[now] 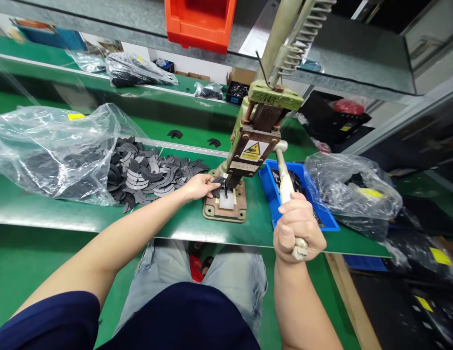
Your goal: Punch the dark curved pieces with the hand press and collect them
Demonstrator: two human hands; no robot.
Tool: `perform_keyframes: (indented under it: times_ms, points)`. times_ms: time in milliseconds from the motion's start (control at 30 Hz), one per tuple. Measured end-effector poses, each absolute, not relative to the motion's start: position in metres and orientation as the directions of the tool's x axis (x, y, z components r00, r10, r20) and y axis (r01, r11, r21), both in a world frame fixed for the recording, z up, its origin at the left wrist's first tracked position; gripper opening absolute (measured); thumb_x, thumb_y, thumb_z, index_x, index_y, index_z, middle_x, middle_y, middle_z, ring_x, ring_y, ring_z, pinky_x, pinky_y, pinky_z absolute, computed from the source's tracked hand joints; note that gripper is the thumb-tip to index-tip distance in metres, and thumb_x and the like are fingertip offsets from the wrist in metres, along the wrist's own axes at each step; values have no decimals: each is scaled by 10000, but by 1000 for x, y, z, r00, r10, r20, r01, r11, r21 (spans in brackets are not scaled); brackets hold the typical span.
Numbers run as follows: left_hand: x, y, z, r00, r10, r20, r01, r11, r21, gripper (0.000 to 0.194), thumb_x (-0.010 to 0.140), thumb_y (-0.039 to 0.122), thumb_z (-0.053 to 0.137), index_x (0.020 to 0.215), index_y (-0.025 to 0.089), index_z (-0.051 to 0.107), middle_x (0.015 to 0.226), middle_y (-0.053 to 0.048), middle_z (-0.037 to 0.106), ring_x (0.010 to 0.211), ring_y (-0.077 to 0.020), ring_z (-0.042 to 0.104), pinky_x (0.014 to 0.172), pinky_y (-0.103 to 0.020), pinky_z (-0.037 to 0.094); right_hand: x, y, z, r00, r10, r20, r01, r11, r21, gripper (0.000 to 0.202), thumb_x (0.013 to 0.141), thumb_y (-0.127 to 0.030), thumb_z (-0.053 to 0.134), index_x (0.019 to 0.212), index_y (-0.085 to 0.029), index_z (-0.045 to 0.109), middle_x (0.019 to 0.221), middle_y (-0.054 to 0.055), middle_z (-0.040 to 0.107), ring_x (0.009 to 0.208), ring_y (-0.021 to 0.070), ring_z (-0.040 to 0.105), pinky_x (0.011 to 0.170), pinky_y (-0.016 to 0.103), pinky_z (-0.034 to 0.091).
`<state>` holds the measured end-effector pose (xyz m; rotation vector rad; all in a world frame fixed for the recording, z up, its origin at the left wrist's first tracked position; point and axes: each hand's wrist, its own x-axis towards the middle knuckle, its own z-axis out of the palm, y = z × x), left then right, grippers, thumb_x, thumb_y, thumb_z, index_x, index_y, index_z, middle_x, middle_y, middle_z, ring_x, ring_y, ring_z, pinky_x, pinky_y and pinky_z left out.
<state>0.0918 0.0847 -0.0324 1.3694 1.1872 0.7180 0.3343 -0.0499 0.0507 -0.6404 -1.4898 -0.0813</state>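
Presently, dark piece [218,183] at the foot of the press [251,131], on the left part of its base and just beside the ram. Long axis slanting — near-left end by the fingers, far-right end pointing in toward the ram. Outline partly covered, so full shape hard to read; whether it lies flat on the base, cannot tell.

Left hand [200,187] left of the press, thumb and fingertips pinched on the piece's outer edge; the piece sits just beyond the fingertips, on the press side. Right hand [299,228] right of and nearer than the press, fingers wrapped round the lower part of the lever [285,180], whose butt pokes out below the fist. Lever runs from the press's right side toward the person, leaning rightward.

Materials: press of worn green-painted and brown metal, yellow warning label [254,149] on its front; smooth pale-grey plate [226,200] set on the base. Left of the press, a heap of matte dark-grey crescents [153,172] — thin, flat, overlapping — beside a crinkled clear bag [54,146]. Right of the press, a blue plastic bin [270,200] with small dark parts, then another clear bag [372,209]. Behind-left of the press, two loose black pieces on the glossy green counter [186,228].
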Motion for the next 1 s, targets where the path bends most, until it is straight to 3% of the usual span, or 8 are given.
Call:
perform_keyframes:
  times_ms: [200, 400, 633, 733, 833, 933, 1000]
  points:
    - [94, 87, -28, 262, 930, -259, 335, 164, 928, 251, 883, 323, 807, 806, 167, 625, 626, 19, 683, 521, -120, 695, 516, -173, 471, 332, -51, 53, 121, 344, 931, 422, 831, -362, 240, 761, -206, 663, 591, -224, 494, 566, -35, 546, 668, 194, 641, 941, 591, 554]
    - [96, 98, -30, 337, 864, -374, 285, 285, 915, 348, 861, 322, 848, 742, 168, 559, 583, 18, 649, 483, -111, 666, 513, -191, 539, 332, -50, 51, 147, 332, 932, 408, 838, -363, 253, 768, -225, 679, 594, -235, 495, 559, -52, 545, 656, 192, 624, 933, 569, 550]
    - [97, 101, -23, 351, 752, -559, 298, 476, 827, 315, 927, 332, 787, 785, 167, 558, 611, -73, 731, 530, -152, 723, 528, -204, 584, 328, -45, 72, 125, 294, 948, 379, 868, -320, 322, 858, -305, 695, 619, -224, 495, 566, -42, 536, 656, 165, 620, 916, 535, 558]
    - [98, 96, -21, 357, 764, -537, 271, 465, 843, 325, 921, 336, 795, 792, 173, 546, 598, -64, 722, 521, -146, 718, 513, -192, 572, 327, -25, 118, 159, 248, 956, 332, 898, -288, 207, 903, -432, 702, 865, -247, 617, 716, -33, 562, 743, 159, 656, 896, 479, 601]
    - [94, 84, -16, 355, 817, -454, 202, 407, 891, 354, 895, 376, 822, 801, 173, 546, 604, -41, 715, 535, -139, 720, 514, -186, 567, 336, -4, 154, 146, 239, 960, 377, 884, -278, 480, 942, -539, 650, 1284, -214, 565, 1126, 68, 610, 1133, 225, 686, 1081, 530, 557]
    - [79, 61, -3, 359, 861, -361, 144, 331, 933, 398, 872, 438, 833, 805, 177, 538, 617, -31, 718, 564, -147, 734, 515, -190, 567, 345, 2, 136, 239, 327, 914, 450, 797, -403, 560, 949, -471, 673, 1392, -185, 484, 1330, 136, 550, 1331, 266, 595, 1198, 543, 458]
    - [66, 41, 7, 391, 868, -307, 122, 282, 952, 441, 852, 491, 836, 799, 183, 525, 597, -22, 707, 576, -160, 742, 507, -191, 560, 343, -5, 92, 349, 522, 779, 413, 660, -627, 462, 953, -403, 680, 1351, -243, 509, 1299, 101, 572, 1257, 217, 614, 1178, 491, 479]
